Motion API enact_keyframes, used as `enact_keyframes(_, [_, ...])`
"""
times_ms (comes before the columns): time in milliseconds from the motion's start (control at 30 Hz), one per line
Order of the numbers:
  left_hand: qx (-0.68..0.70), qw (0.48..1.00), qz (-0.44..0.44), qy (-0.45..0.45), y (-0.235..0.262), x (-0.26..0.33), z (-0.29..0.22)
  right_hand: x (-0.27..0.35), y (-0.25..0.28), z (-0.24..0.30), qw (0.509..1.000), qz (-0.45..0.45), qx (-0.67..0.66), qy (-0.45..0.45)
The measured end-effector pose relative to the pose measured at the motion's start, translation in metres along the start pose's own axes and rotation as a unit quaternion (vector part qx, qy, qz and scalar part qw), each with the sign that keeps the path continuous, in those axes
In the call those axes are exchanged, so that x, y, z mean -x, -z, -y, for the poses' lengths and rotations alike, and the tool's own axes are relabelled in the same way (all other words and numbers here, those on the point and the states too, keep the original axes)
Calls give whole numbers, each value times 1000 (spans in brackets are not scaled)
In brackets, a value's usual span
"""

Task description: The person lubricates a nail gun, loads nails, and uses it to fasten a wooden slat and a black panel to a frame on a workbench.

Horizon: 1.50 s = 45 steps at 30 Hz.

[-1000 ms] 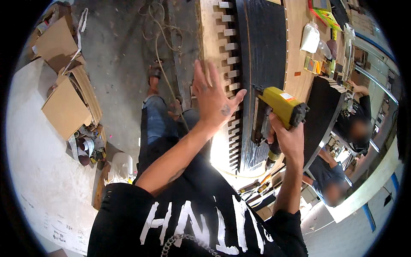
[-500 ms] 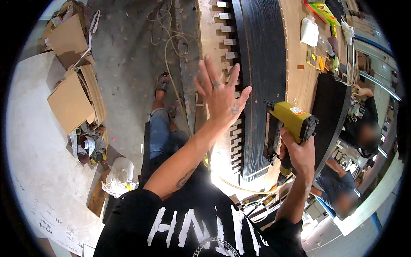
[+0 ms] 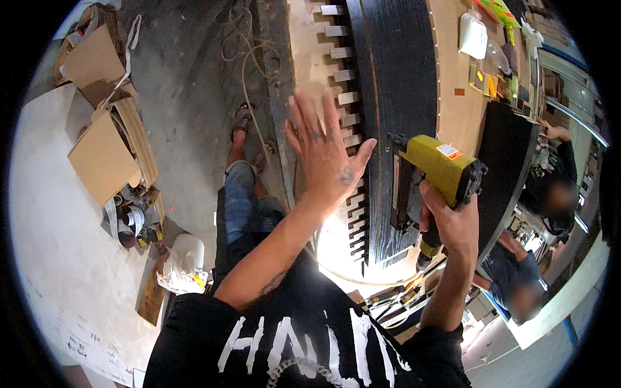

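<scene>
My left hand (image 3: 325,152) is spread flat, fingers apart, against the notched wooden edge (image 3: 343,97) beside a long black curved panel (image 3: 394,84). My right hand (image 3: 451,223) grips the handle of a yellow and black nail gun (image 3: 432,178). The gun's black nose rests on the black panel's face, just right of my left thumb. The panel lies on a curved light wooden form (image 3: 456,110) that runs up the picture.
A hose trails from the gun's base (image 3: 388,281). Cardboard sheets (image 3: 103,155) and tape rolls (image 3: 129,220) lie on the concrete floor at left, a white bag (image 3: 183,262) near my legs. Two other people (image 3: 550,194) stand at right. Small items sit on the wooden form's top.
My left hand has slid up along the notched edge and spread wider. The nail gun has come lower and closer to the black panel.
</scene>
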<state>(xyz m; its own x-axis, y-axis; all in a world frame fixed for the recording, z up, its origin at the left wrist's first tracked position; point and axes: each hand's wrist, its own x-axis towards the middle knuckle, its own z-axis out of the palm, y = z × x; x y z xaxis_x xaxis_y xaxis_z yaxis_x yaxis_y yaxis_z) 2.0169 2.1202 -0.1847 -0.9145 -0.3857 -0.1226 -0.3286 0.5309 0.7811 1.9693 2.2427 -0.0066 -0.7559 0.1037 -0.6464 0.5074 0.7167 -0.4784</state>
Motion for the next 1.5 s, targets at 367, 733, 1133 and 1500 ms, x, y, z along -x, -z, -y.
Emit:
enact_keyframes(367, [15, 1000, -15, 23, 2, 2, 3, -31, -23, 20, 999, 22, -8, 45])
enact_keyframes(733, [11, 999, -39, 1, -7, 2, 8, -41, -23, 31, 999, 17, 20, 22])
enact_keyframes(1133, [8, 1000, -29, 10, -6, 3, 8, -42, -23, 30, 998, 17, 38, 37])
enact_keyframes(1500, [11, 1000, 1, 6, 1, 23, 8, -38, -16, 26, 996, 36, 66, 45])
